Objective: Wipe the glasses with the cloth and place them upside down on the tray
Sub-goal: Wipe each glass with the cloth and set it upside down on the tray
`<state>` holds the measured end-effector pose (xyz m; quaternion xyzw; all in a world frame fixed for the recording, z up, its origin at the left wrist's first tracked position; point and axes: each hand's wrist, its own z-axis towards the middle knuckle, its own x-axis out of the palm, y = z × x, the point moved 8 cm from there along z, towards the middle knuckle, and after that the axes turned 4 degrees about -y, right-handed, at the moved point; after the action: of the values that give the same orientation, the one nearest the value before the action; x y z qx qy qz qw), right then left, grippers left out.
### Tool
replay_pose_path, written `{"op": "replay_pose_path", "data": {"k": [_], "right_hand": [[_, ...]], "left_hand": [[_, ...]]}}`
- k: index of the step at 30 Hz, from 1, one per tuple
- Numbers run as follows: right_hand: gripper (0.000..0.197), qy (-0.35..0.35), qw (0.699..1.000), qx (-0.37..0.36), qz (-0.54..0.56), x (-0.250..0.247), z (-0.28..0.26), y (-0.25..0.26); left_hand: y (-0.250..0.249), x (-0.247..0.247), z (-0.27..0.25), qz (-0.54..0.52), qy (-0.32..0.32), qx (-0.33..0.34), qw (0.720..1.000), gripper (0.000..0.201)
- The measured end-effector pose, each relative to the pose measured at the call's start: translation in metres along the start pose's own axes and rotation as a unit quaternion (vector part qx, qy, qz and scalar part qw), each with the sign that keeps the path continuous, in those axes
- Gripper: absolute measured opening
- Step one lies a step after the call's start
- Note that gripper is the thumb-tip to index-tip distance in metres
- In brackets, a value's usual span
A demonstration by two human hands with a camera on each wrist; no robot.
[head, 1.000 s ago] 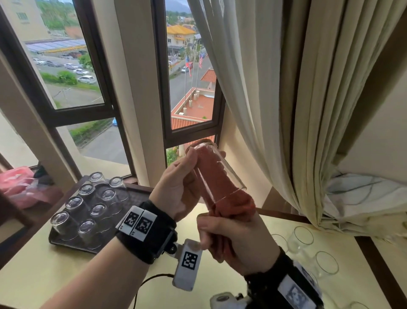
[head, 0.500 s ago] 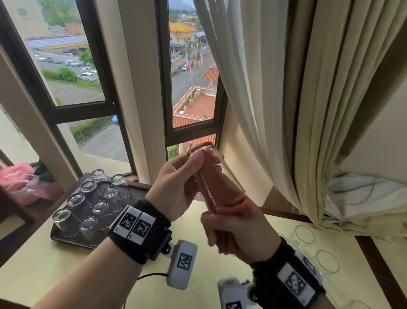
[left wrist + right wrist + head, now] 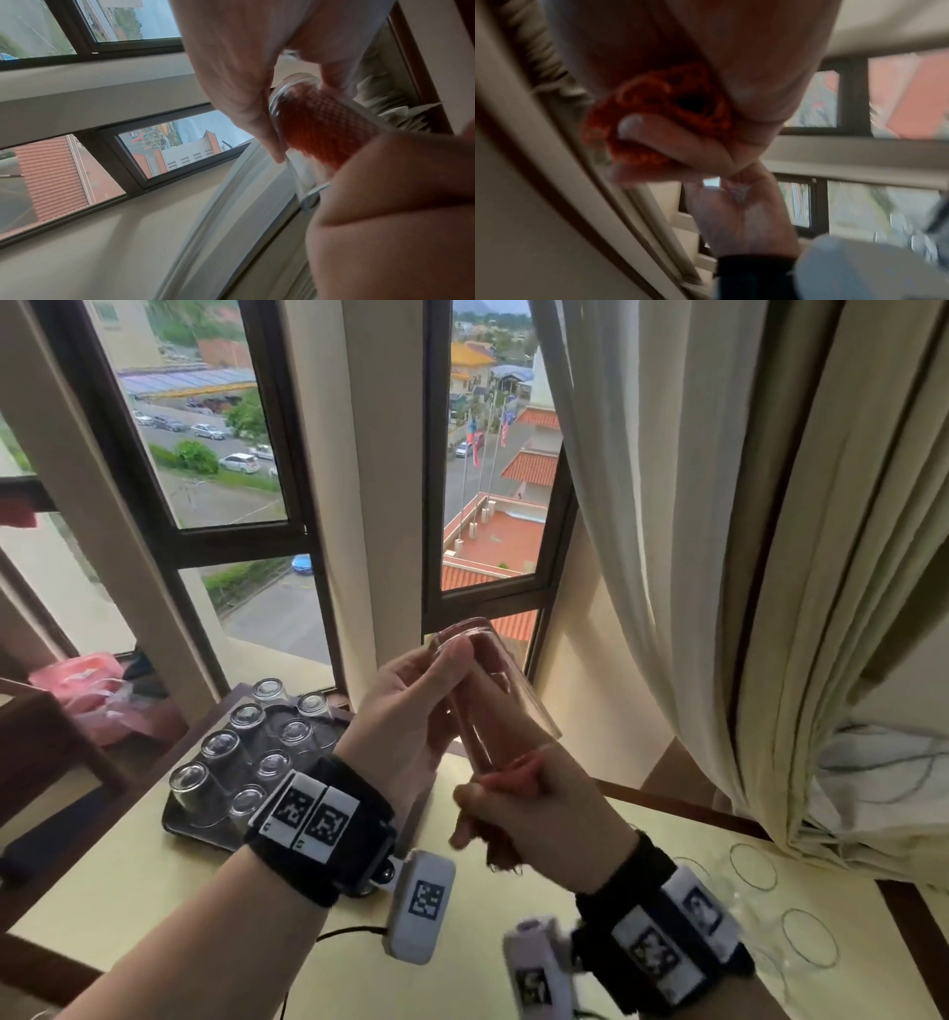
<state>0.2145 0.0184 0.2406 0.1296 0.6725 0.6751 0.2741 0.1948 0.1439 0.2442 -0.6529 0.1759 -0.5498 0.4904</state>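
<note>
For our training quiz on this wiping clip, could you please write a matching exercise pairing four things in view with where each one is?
Things:
1. red cloth
2. held glass
3. wiped glasses
4. unwiped glasses

Places:
A. upside down on the dark tray
B. stuffed inside a glass, its end gripped by the right hand
C. upright on the table, by the curtain
D. raised in the left hand

Pairs: 1-B, 2-D, 3-A, 4-C

At upper centre the left hand (image 3: 231, 67) grips a clear drinking glass (image 3: 295, 97) stuffed with orange-red woven cloth (image 3: 323, 130).
</note>
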Motion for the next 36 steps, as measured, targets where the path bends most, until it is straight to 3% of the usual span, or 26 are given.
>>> {"op": "replay_pose_path", "data": {"k": [1,3,5,6,8,11,13,15,18,20,23,25,29,32,36], "right_hand": [[0.060,0.026,0.984,0.016,0.176,0.009,0.000,0.001],[0.061,0.059,0.904,0.023,0.422,0.026,0.003,0.003],[0.051,0.054,0.818,0.070,0.569,0.038,0.011,-0.003],[0.039,0.042,0.798,0.092,0.595,0.045,0.016,-0.006],[0.016,-0.013,0.808,0.126,0.575,0.050,0.025,-0.016],[0.013,-0.096,0.862,0.136,0.478,0.046,0.038,-0.031],[0.017,-0.158,0.922,0.113,0.334,0.035,0.042,-0.039],[0.017,-0.216,0.955,0.105,0.174,0.022,0.040,-0.049],[0.010,-0.282,0.953,0.099,0.051,0.007,0.034,-0.064],[0.014,-0.324,0.941,0.040,-0.086,-0.003,0.030,-0.067],[0.024,-0.345,0.885,-0.061,-0.306,0.003,0.026,-0.068],[0.031,-0.323,0.860,-0.093,-0.384,0.012,0.028,-0.071],[0.032,-0.140,0.895,-0.132,-0.401,0.043,0.030,-0.088],[0.016,-0.055,0.922,-0.032,-0.382,0.049,0.023,-0.117],[0.011,-0.074,0.940,0.052,-0.329,0.043,0.006,-0.139]], "left_hand": [[-0.003,-0.008,-0.002,-0.007,-0.013,0.004,1.000,0.085],[-0.009,-0.026,-0.004,-0.002,-0.037,0.022,0.999,0.086],[-0.019,-0.042,-0.003,0.024,-0.048,0.049,0.997,0.085],[-0.025,-0.050,-0.003,0.036,-0.058,0.063,0.996,0.089],[-0.037,-0.067,-0.005,0.071,-0.080,0.094,0.990,0.096],[-0.049,-0.092,-0.014,0.167,-0.115,0.130,0.971,0.086],[-0.052,-0.107,-0.019,0.230,-0.135,0.141,0.953,0.067],[-0.053,-0.123,-0.019,0.261,-0.158,0.142,0.942,0.055],[-0.048,-0.155,-0.009,0.309,-0.191,0.141,0.921,0.059],[-0.034,-0.182,0.003,0.356,-0.208,0.113,0.904,0.068],[-0.003,-0.215,0.024,0.425,-0.217,0.057,0.877,0.080],[0.015,-0.227,0.039,0.484,-0.209,0.023,0.850,0.078],[0.056,-0.256,0.067,0.531,-0.204,-0.038,0.822,0.062],[0.083,-0.280,0.087,0.560,-0.200,-0.073,0.801,0.057],[0.105,-0.305,0.104,0.593,-0.206,-0.090,0.773,0.055]]}}
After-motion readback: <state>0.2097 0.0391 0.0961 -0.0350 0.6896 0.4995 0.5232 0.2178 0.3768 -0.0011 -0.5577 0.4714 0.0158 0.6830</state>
